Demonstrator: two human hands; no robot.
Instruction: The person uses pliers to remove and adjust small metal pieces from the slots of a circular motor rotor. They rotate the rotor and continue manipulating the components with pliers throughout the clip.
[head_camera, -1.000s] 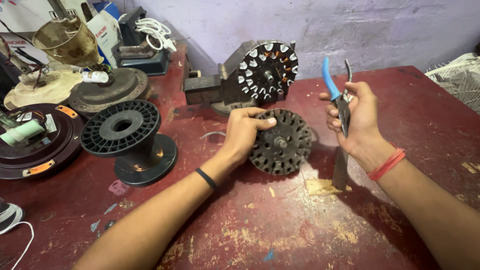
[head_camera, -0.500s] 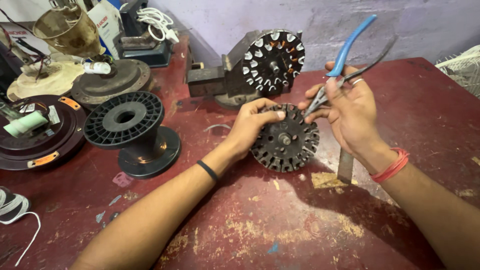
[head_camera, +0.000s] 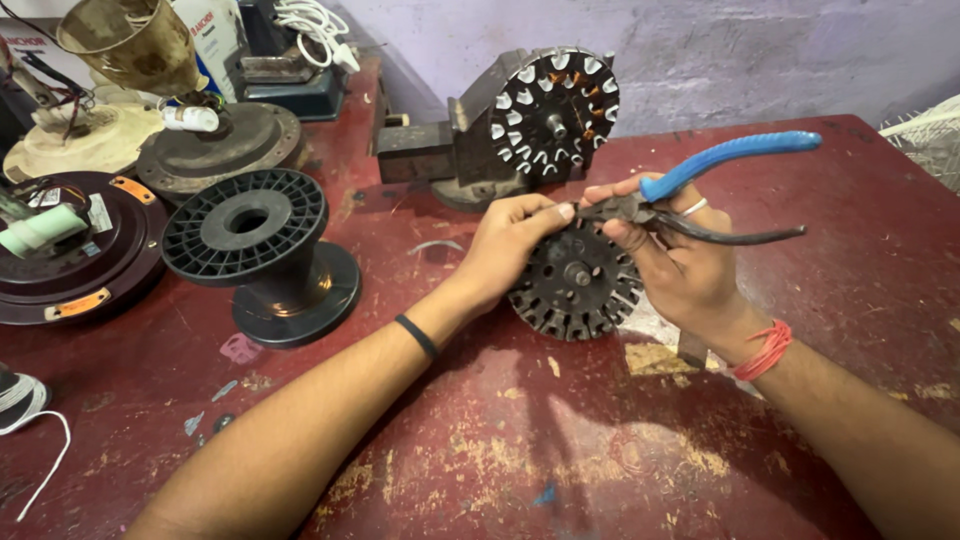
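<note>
A dark round slotted stator core (head_camera: 575, 285) lies flat on the worn red table (head_camera: 500, 440). My left hand (head_camera: 508, 245) grips its upper left edge, fingers curled over the rim. My right hand (head_camera: 680, 265) holds pliers (head_camera: 700, 190) with one blue handle and one bare metal handle; the jaws point left and meet my left fingertips at the core's top edge. A red thread band sits on my right wrist, a black band on my left.
A second stator with copper windings (head_camera: 550, 110) stands clamped in a grey bench vise (head_camera: 440, 150) behind. A black empty spool (head_camera: 265, 250) stands at left, with round fan motor housings (head_camera: 70, 250) and a brass-coloured cup (head_camera: 130, 40) beyond it.
My right hand has brought the pliers down and turned them, from upright beside the core to jaws at its top edge. My left hand stays on the core.
</note>
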